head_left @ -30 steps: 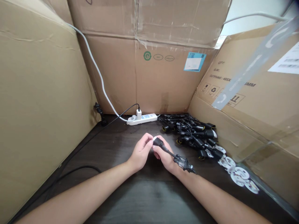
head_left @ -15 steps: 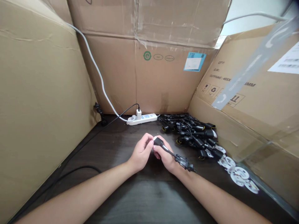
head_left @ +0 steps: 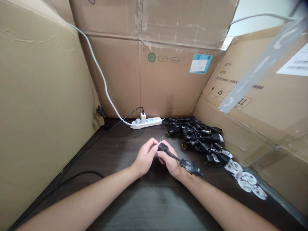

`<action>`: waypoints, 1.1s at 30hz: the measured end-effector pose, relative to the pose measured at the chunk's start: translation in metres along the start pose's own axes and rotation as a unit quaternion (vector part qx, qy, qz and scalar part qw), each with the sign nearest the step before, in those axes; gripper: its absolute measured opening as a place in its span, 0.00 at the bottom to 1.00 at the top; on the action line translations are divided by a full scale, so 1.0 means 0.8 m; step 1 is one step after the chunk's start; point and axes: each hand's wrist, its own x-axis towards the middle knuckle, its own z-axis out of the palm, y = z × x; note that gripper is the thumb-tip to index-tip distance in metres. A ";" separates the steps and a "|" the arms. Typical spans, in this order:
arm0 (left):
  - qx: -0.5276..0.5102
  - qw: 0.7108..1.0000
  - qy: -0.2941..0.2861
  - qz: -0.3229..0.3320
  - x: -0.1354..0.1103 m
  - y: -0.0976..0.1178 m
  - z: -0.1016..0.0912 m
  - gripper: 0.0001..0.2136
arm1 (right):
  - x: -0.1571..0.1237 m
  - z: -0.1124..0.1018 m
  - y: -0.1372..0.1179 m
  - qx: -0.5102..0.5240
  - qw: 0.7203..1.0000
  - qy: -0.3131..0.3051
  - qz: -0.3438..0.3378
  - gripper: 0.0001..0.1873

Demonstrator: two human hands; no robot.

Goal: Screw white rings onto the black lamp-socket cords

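**Q:** What do the hands hold in this head-worn view, looking down at the table [head_left: 113, 150]?

**A:** The left hand [head_left: 145, 157] and right hand [head_left: 171, 161] are together, both clamped on a short black plug [head_left: 163, 147], with a sliver of white at its tip. Its black cord [head_left: 174, 156] runs over the right hand to a black connector [head_left: 191, 167] above the wrist. Gripping close to the plug seems to steady that end, leaving the connector free.

**Q:** What lies nearest?

**A:** To the right, a heap of black cords [head_left: 199, 138] sits just beyond the hands, with white discs [head_left: 245, 179] beside it, both seemingly placed within easy reach. Ahead, a white power strip [head_left: 145, 123] stands against a cardboard box [head_left: 154, 80], with a white cable [head_left: 102, 78] running to it, apparently to supply power there.
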 end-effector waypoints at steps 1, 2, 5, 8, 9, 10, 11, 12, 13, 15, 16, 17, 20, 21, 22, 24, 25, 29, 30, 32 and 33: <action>-0.005 1.000 -0.002 -0.004 0.000 0.000 0.000 0.12 | 0.000 0.000 0.001 0.000 1.000 -0.002 0.002 0.06; -0.008 1.000 -0.002 -0.007 0.000 0.000 0.000 0.12 | 0.000 -0.001 0.002 0.000 1.000 -0.002 0.003 0.06; 0.008 1.000 0.009 -0.009 0.000 -0.001 0.000 0.12 | -0.001 -0.001 0.002 -0.002 1.000 0.000 0.001 0.06; 0.059 0.998 0.033 0.001 -0.001 -0.002 -0.001 0.12 | -0.001 -0.001 0.000 0.001 1.000 0.007 -0.004 0.07; 0.070 0.997 0.037 0.005 -0.001 -0.003 -0.001 0.12 | -0.001 0.000 -0.001 0.003 1.000 0.011 -0.006 0.07; 0.074 0.997 0.035 0.006 -0.001 -0.003 -0.001 0.12 | -0.001 0.000 -0.002 0.003 1.000 0.013 -0.007 0.07; 0.071 0.997 0.030 0.008 -0.002 -0.003 -0.001 0.12 | -0.002 0.000 -0.003 0.003 1.000 0.014 -0.008 0.07; 0.062 0.998 0.022 0.008 -0.002 -0.003 -0.001 0.12 | -0.002 0.001 -0.004 0.002 1.000 0.014 -0.008 0.07; 0.053 0.998 0.013 0.009 -0.002 -0.003 0.000 0.12 | -0.002 0.001 -0.006 0.001 1.000 0.014 -0.007 0.08; 0.039 0.999 -0.001 0.013 -0.003 -0.003 0.000 0.12 | -0.002 0.001 -0.008 0.003 1.000 0.012 -0.004 0.08; 0.037 0.999 -0.004 0.015 -0.003 -0.003 0.001 0.12 | -0.002 0.001 -0.008 0.008 1.000 0.012 -0.002 0.08; 0.036 0.999 -0.005 0.017 -0.003 -0.003 0.001 0.12 | -0.001 0.001 -0.009 0.013 1.000 0.013 0.001 0.08; 0.038 0.999 -0.002 0.021 -0.003 -0.003 0.002 0.11 | 0.000 0.000 -0.007 0.029 0.999 0.014 0.004 0.08; 0.040 0.999 -0.001 0.023 -0.003 -0.003 0.002 0.11 | 0.000 0.000 -0.006 0.034 0.999 0.013 0.004 0.08; 0.044 0.999 0.001 0.025 -0.003 -0.003 0.001 0.11 | 0.001 -0.001 -0.004 0.038 0.999 0.013 0.003 0.08; 0.056 0.998 0.003 0.032 -0.003 -0.003 0.001 0.11 | 0.001 -0.002 0.001 0.043 0.999 0.011 0.002 0.08; 0.061 0.998 0.001 0.035 -0.003 -0.003 0.001 0.10 | 0.001 -0.003 0.004 0.046 0.999 0.012 0.001 0.09; 0.065 0.997 -0.017 0.037 -0.003 -0.004 0.000 0.10 | 0.002 -0.006 0.013 0.074 0.997 0.016 -0.010 0.10; 0.064 0.997 -0.021 0.036 -0.002 -0.006 0.000 0.11 | 0.002 -0.006 0.015 0.081 0.997 0.017 -0.012 0.11; 0.063 0.997 -0.030 0.033 -0.002 -0.008 -0.001 0.11 | 0.003 -0.006 0.016 0.088 0.996 0.018 -0.013 0.12; 0.062 0.997 -0.033 0.032 -0.002 -0.010 -0.002 0.11 | 0.003 -0.005 0.017 0.089 0.996 0.019 -0.013 0.12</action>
